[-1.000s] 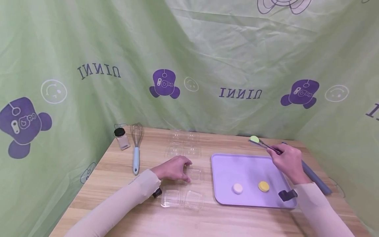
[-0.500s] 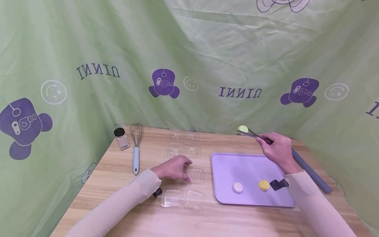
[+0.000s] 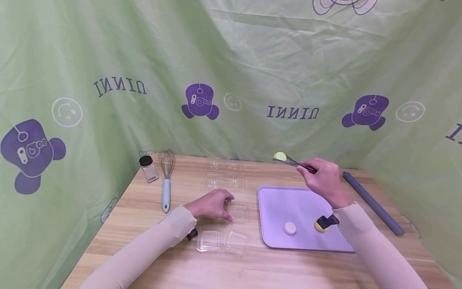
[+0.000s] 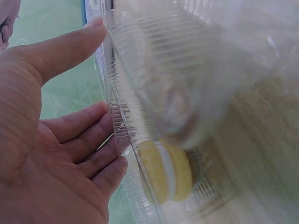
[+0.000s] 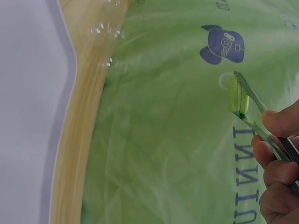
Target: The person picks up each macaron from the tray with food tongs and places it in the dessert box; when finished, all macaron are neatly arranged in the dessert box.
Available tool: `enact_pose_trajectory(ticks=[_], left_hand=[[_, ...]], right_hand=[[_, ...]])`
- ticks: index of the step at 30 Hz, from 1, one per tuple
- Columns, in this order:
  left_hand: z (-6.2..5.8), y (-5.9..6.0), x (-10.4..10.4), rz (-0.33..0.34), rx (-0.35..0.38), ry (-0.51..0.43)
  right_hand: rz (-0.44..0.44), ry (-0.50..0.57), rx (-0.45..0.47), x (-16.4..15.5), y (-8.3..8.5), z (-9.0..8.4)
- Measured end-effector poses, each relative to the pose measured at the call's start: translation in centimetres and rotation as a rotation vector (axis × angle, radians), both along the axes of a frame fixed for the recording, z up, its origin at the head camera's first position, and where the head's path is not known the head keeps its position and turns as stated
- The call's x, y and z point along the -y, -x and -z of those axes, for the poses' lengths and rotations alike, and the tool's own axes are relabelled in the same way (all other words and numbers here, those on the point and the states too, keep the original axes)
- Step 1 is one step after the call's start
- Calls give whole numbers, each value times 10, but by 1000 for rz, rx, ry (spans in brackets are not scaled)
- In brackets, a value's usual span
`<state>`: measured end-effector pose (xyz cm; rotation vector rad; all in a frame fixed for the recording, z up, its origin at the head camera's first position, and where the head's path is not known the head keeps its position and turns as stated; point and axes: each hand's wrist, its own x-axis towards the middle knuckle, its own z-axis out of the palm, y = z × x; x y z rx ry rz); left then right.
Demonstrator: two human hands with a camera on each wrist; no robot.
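While our right hand [image 3: 323, 178] pinches a pair of thin metal tongs [image 3: 294, 163], a round pale green macaron [image 3: 279, 156] sits clamped between their tips, held in the air above the far edge of the table [image 3: 180, 265], beyond the tray [image 3: 288, 204]. From the right wrist we see the macaron [image 5: 237, 98] edge-on, two smooth shells with a thin seam, squeezed by the narrow steel arms [image 5: 254, 95], our fingers [image 5: 280, 140] curled round the handles.

Our left hand [image 3: 213, 204] rests on a clear ribbed plastic box [image 3: 238, 212] just left of the tray, fingers bent over its rim. From the left wrist the thumb and fingers [image 4: 88, 140] lie fairly straight against the thin ridged wall [image 4: 126, 116], and a yellow macaron [image 4: 168, 170] with a white filling shows through it.

Nearer us lie two more clear boxes [image 3: 221, 242], touching each other. A further cluster of clear boxes [image 3: 223, 176] stands toward the back.

On the flat lilac tray, rounded at its corners, lie a white macaron [image 3: 290, 228] and, partly hidden by our wrist strap, a yellow one [image 3: 319, 225]. A long grey rod [image 3: 373, 202] lies aslant to the right of the tray. At the far left corner stand a small black-capped jar [image 3: 148, 168] and a wire whisk [image 3: 166, 180] with a pale blue handle. Wrinkled green cloth [image 3: 252, 60] with purple prints hangs behind.
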<state>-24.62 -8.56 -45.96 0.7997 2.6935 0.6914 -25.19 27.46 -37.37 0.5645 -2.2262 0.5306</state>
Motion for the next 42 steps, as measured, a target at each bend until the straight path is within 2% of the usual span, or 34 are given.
enact_pose_trajectory(ticks=[8, 17, 31, 42], left_hand=[[4, 2, 1, 8, -12, -1], [2, 2, 1, 9, -18, -7], [1, -1, 0, 10, -22, -8], [0, -1, 0, 7, -15, -15]], right_hand=[[-100, -8, 7, 25, -1, 8], [-281, -13, -15, 54, -2, 30], [-426, -113, 169, 88, -19, 69], [-419, -194, 316, 98, -24, 87]])
